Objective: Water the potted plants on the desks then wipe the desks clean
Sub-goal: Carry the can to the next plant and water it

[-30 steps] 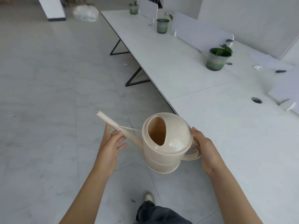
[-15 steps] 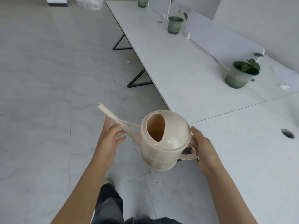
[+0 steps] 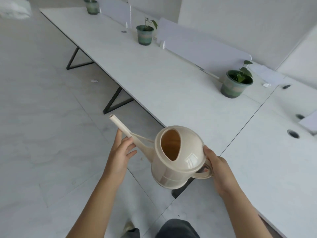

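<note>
A cream watering can [image 3: 175, 162] hangs in front of me over the floor, beside the desk's near edge. My right hand [image 3: 217, 167] grips its handle. My left hand [image 3: 121, 152] supports the long spout from below, fingers curled loosely around it. The spout points up and to the left. On the long white desk [image 3: 154, 79] stand three green potted plants: the nearest [image 3: 235, 83] at the right, a second [image 3: 145, 34] farther back, a third [image 3: 91, 6] at the far end.
White divider panels [image 3: 197, 47] run along the desk's back edge. Black angled desk legs [image 3: 113, 102] stand on the grey tiled floor at left. Round cable holes [image 3: 293, 133] and white papers [image 3: 267, 77] lie at the right. A white sack [image 3: 14, 7] sits on the floor far left.
The view has moved forward along the desk and swung left; the pots now appear nearer and more to the right. Both hands keep the same hold on the watering can.
</note>
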Demonstrator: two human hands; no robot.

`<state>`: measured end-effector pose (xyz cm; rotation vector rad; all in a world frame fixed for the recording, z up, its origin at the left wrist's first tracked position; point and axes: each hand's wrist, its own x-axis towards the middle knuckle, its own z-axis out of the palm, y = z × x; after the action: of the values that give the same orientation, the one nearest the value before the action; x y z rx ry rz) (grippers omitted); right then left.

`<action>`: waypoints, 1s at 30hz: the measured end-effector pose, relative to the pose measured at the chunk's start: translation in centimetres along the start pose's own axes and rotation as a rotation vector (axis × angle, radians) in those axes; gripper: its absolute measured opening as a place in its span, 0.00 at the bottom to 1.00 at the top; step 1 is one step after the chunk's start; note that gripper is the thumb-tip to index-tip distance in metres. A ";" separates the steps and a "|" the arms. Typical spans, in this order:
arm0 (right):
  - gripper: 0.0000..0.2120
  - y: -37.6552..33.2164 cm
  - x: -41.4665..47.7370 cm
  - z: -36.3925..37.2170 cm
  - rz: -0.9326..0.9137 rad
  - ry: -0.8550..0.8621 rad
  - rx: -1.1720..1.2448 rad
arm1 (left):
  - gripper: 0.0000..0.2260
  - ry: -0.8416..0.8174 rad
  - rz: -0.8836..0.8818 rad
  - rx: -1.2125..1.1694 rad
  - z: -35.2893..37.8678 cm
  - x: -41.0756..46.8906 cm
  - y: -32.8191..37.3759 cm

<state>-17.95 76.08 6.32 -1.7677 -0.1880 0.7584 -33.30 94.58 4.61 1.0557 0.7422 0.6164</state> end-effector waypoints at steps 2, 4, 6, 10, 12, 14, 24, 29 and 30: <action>0.29 -0.3 0.7 1.2 0.028 0.055 0.030 | 0.25 -0.033 -0.031 -0.011 0.0 2.4 0.5; 0.22 -0.9 1.5 1.9 0.029 0.116 0.074 | 0.25 -0.060 -0.052 -0.016 0.5 4.7 0.8; 0.18 -1.4 2.9 2.0 0.026 0.153 0.101 | 0.24 -0.100 -0.062 -0.022 1.4 6.9 0.9; 0.17 -2.7 6.1 1.0 0.022 0.211 0.148 | 0.20 -0.175 -0.047 -0.012 4.7 11.5 1.2; 0.18 -3.5 7.9 0.0 -0.004 0.240 0.172 | 0.20 -0.217 -0.040 0.000 6.9 13.8 1.3; 0.19 -4.5 9.6 -1.2 -0.031 0.267 0.204 | 0.21 -0.261 -0.029 0.027 9.0 15.7 1.8; 0.17 -8.0 15.4 -5.6 -0.073 0.370 0.280 | 0.21 -0.441 -0.002 0.125 18.7 24.4 2.3; 0.17 -8.4 16.5 -6.9 -0.012 0.484 0.325 | 0.27 -0.571 -0.052 0.183 22.9 27.5 1.2; 0.17 -8.6 16.7 -7.1 0.001 0.512 0.336 | 0.27 -0.600 -0.066 0.191 23.7 28.1 0.8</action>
<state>1.27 81.46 8.58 -1.5790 0.2695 0.2949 2.39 103.33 5.71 1.3033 0.3082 0.1496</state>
